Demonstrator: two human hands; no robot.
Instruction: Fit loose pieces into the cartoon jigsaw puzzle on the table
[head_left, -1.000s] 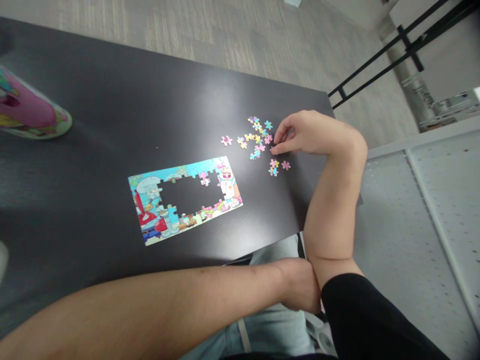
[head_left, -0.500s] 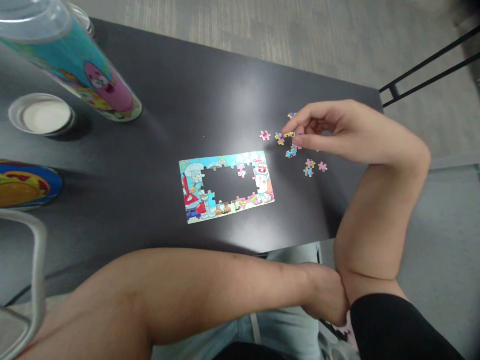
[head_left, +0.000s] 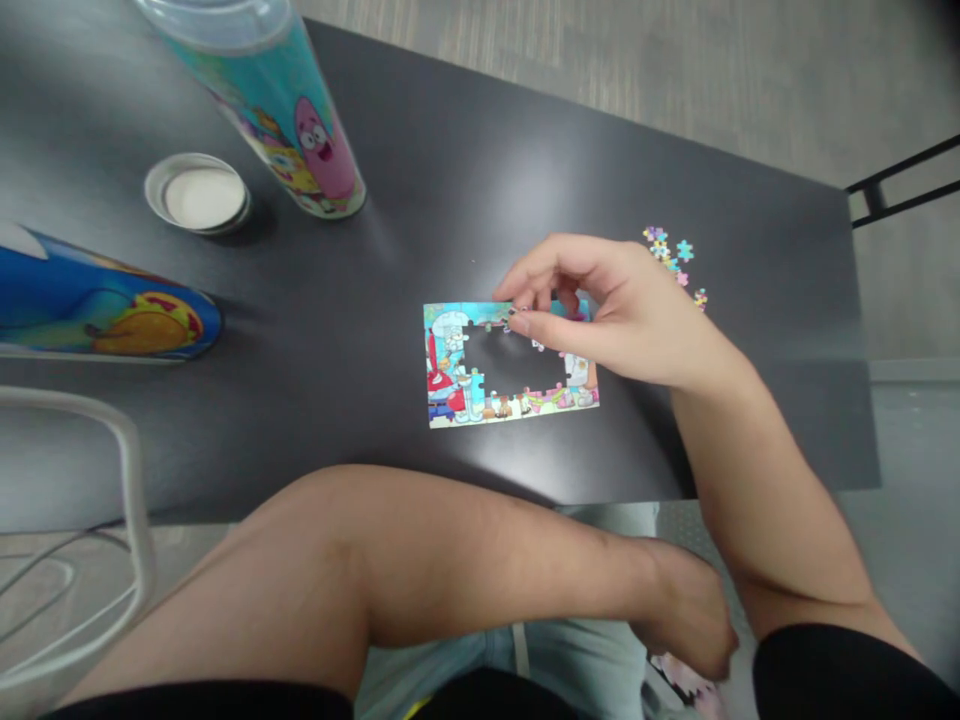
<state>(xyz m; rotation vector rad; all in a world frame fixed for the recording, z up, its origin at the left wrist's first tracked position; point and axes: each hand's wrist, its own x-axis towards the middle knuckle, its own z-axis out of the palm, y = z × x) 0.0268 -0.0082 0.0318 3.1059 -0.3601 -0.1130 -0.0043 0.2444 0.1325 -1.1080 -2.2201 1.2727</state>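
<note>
The right hand [head_left: 622, 320] pinches a small piece [head_left: 512, 313] in nearly closed fingers at the puzzle's [head_left: 510, 400] 12 o'clock edge. Next, line it up and press. The left hand [head_left: 682, 610] rests low, grip hidden.

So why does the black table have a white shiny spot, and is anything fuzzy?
In the head view, the dark table mirrors overhead light as a pale glare patch above the puzzle. The left hand at the bottom edge looks smeared with blur; the right hand is fairly sharp. The corners darken.
</note>
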